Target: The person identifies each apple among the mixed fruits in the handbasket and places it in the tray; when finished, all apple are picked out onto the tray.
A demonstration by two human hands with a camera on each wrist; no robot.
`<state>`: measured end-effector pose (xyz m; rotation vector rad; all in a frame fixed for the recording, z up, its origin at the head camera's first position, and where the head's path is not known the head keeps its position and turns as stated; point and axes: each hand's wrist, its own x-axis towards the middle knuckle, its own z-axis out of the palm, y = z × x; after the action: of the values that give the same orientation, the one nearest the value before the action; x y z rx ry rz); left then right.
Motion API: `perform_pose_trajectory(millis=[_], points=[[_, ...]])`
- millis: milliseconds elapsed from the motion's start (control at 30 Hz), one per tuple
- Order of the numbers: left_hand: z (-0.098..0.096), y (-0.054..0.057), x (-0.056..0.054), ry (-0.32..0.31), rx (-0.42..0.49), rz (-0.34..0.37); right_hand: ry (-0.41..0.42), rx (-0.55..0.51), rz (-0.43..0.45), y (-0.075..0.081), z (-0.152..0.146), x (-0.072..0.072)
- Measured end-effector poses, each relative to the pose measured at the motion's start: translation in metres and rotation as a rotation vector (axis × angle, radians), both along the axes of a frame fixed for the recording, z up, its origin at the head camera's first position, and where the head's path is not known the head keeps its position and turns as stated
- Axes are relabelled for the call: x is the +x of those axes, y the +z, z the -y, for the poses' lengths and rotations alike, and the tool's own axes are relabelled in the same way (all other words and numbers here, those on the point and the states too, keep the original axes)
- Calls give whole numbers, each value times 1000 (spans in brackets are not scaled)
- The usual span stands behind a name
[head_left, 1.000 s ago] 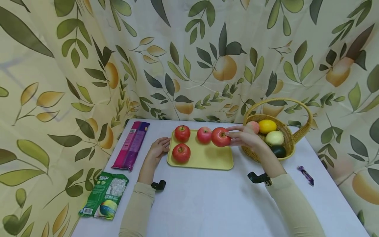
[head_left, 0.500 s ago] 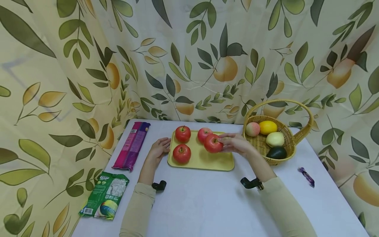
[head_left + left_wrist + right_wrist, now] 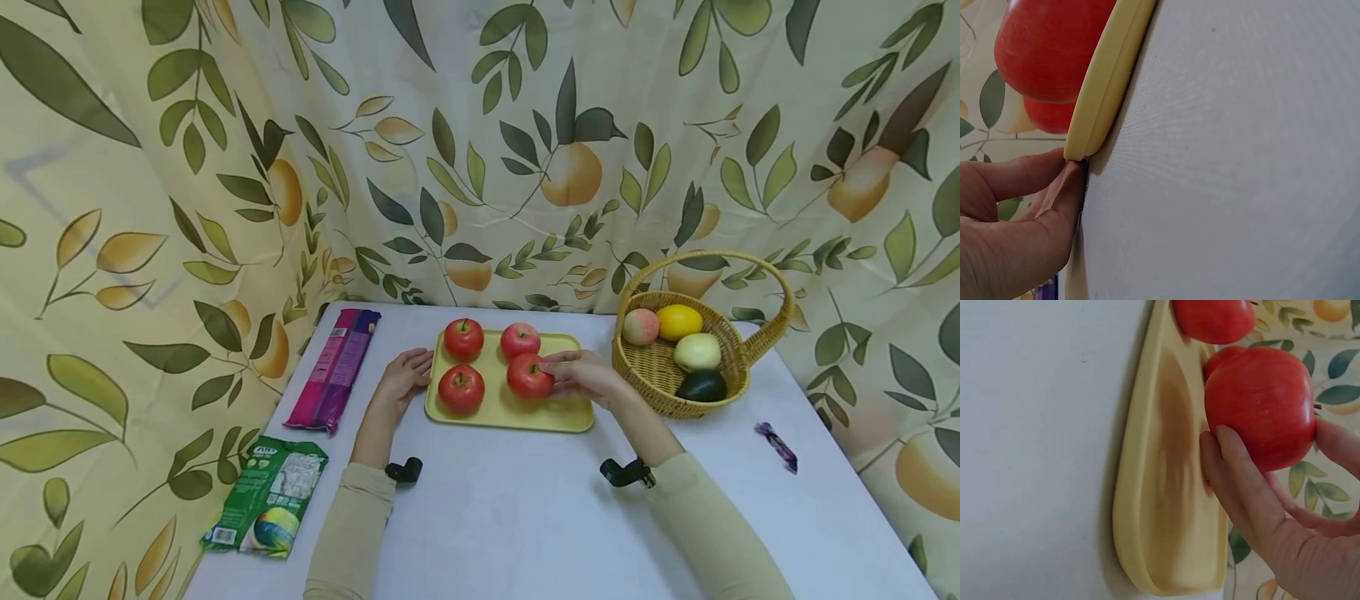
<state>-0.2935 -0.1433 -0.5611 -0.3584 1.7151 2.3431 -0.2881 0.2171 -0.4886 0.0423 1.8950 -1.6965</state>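
A red apple (image 3: pixel 529 377) is held by my right hand (image 3: pixel 588 379) over the right half of the yellow tray (image 3: pixel 517 418). In the right wrist view, fingers and thumb lie around this apple (image 3: pixel 1263 406), close above the tray; whether it touches the tray I cannot tell. Another apple (image 3: pixel 521 340) sits right behind it. Two more, a rear apple (image 3: pixel 463 338) and a front apple (image 3: pixel 461 389), stand on the tray's left side. At the tray's left edge, my left hand (image 3: pixel 401 379) rests with its fingertips against the rim (image 3: pixel 1100 94).
A wicker basket (image 3: pixel 678 405) with a tall handle holds a peach (image 3: pixel 641 327), a lemon (image 3: pixel 679 322), a pale round fruit (image 3: pixel 697 352) and a dark green fruit (image 3: pixel 702 386). A wrapped candy (image 3: pixel 777 447) lies rightward. Pink-purple (image 3: pixel 334 368) and green packages (image 3: pixel 266 496) lie left.
My right hand has carried the apple leftward and toward me, from beside the basket to in front of the rear right apple. My left hand stays at the tray's edge.
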Motion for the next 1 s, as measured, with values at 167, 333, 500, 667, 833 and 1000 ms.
perform_pose_trajectory(millis=[167,333,500,667,833,1000], points=[[-3,1,1,-4,2,-4,-4,20,6,-6,4,1],[-4,0,2,1,10,-6,8,24,12,-10,6,2],[-4,0,2,11,12,-4,23,43,33,-10,9,3],[-3,1,3,12,3,-1,24,82,21,-9,11,3],[-2,2,2,20,-6,3,35,151,-23,-8,12,2],[-1,3,1,19,-1,1,24,182,-30,-10,10,1]])
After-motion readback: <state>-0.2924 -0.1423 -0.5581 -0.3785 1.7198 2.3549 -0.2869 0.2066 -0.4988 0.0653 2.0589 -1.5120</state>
